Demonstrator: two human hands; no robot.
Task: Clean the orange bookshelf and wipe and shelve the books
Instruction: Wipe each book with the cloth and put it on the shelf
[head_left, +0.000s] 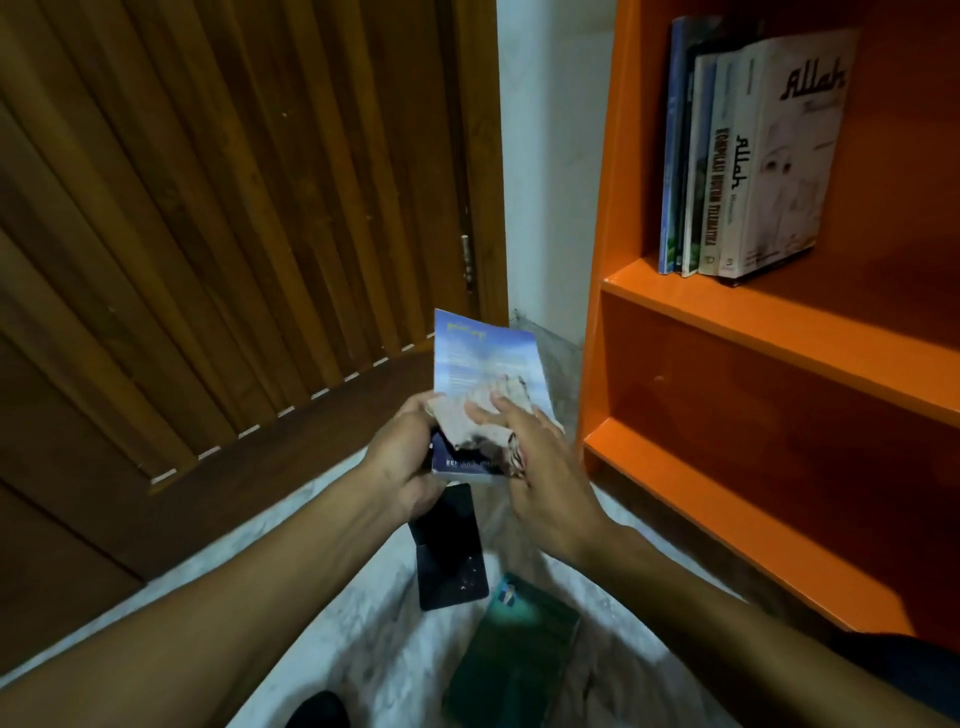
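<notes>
1. The left hand (402, 457) grips the lower left edge of a blue paperback (480, 364), its fingers curled round the edge, and holds the book up near the middle of the view with the cover facing the camera.
2. The right hand (540, 467) presses a crumpled pale cloth (488, 415) against the lower half of that cover; the fingers lie fairly straight and close together over the cloth.
3. At 6 o'clock from the held book, a black book (452, 551) lies flat on the pale marbled floor (363, 634).
4. A dark green book (511, 660) lies just beside the black one, toward 5 o'clock.
5. The orange bookshelf (779, 332) fills the 3 o'clock side.
6. On its upper shelf, at 1 o'clock, a row of books (737, 156) stands upright, leaning slightly.
7. A slatted wooden door (208, 234) covers the 9 to 11 o'clock area.
</notes>
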